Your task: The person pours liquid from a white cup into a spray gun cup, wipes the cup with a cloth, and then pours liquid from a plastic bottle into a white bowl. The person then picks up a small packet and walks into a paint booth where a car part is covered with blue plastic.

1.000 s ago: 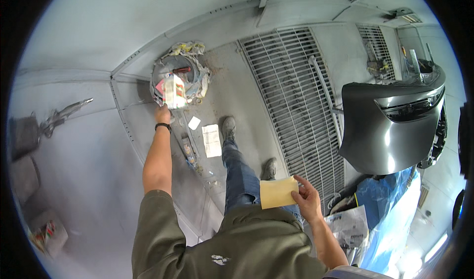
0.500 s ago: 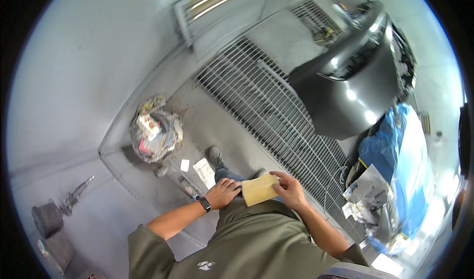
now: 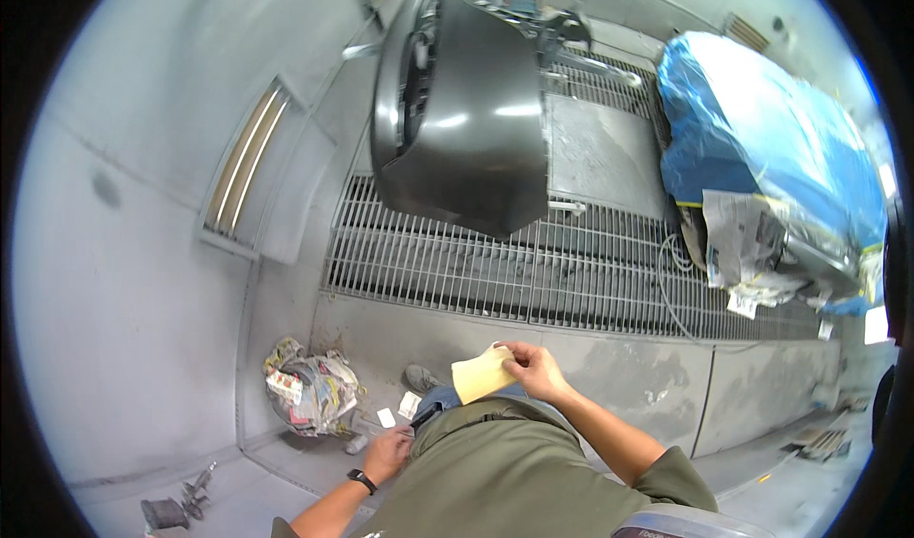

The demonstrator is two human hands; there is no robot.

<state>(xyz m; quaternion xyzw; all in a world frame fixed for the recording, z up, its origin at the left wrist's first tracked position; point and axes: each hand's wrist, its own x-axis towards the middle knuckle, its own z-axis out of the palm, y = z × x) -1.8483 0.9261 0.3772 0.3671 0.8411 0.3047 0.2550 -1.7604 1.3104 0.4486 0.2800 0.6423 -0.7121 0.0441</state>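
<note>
My right hand (image 3: 538, 373) pinches a folded yellow cloth (image 3: 481, 373) by its right edge, thumb on top. The cloth hangs in front of my waist, above my trousers. Lower and to the left, my left hand (image 3: 387, 454), below a dark wristwatch (image 3: 362, 482), rests at my left hip by the shirt hem. Its fingertips are tucked against my clothes beside a small dark item (image 3: 426, 417) that I cannot make out. Whether those fingers grip anything is hidden. Ahead stands a dark grey car bumper (image 3: 476, 148), raised above the floor grating.
Metal grating (image 3: 438, 276) crosses the floor ahead. A bin lined with crumpled plastic (image 3: 319, 390) holds rubbish at the left wall. On the right is a large form under blue plastic sheeting (image 3: 790, 138), with newspaper (image 3: 738, 238) taped on. A hose (image 3: 678, 290) lies across the grating.
My view has swung to the right, so the bumper now stands ahead. My left hand has left the cloth's side and dropped to my left hip. The cloth stays in my right hand.
</note>
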